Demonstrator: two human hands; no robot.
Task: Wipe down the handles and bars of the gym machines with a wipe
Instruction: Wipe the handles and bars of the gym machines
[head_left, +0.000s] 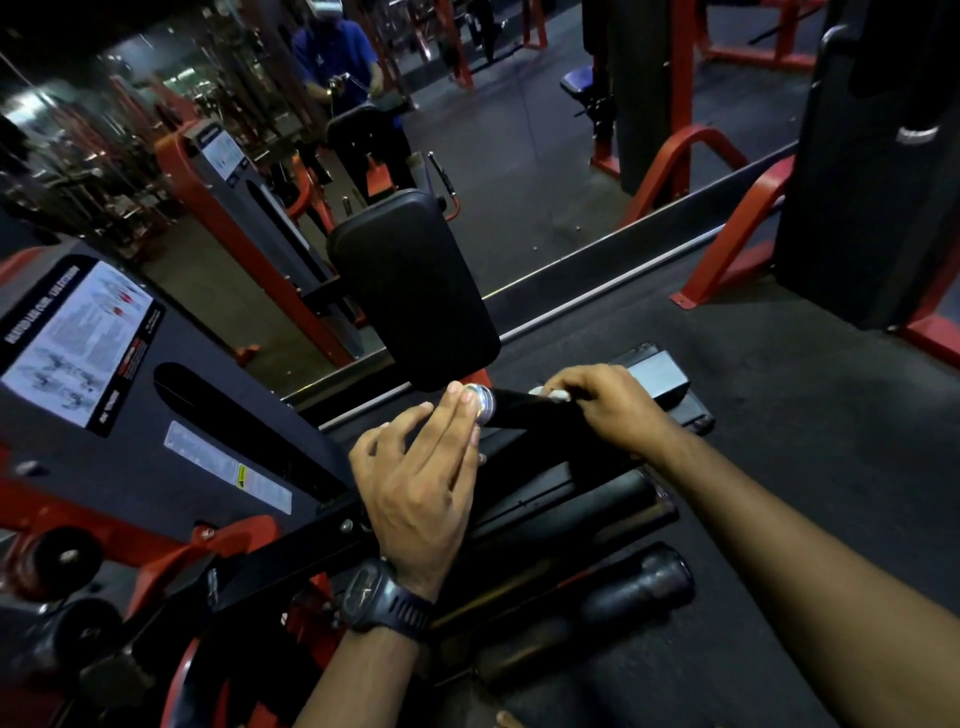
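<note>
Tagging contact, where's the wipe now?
Head view, right of centre: the wipe is bunched under the right hand on the black handle, near its chrome end cap.

The right hand (608, 402) grips a white wipe (560, 396) on the black handle (527, 415); the left hand (415, 488), at its eight o'clock, touches the chrome end cap (485, 406).

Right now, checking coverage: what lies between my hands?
Head view: bare black handle, running from chrome cap at left hand to wipe under right hand.

Dim, soft, wide-angle edge distortion
</note>
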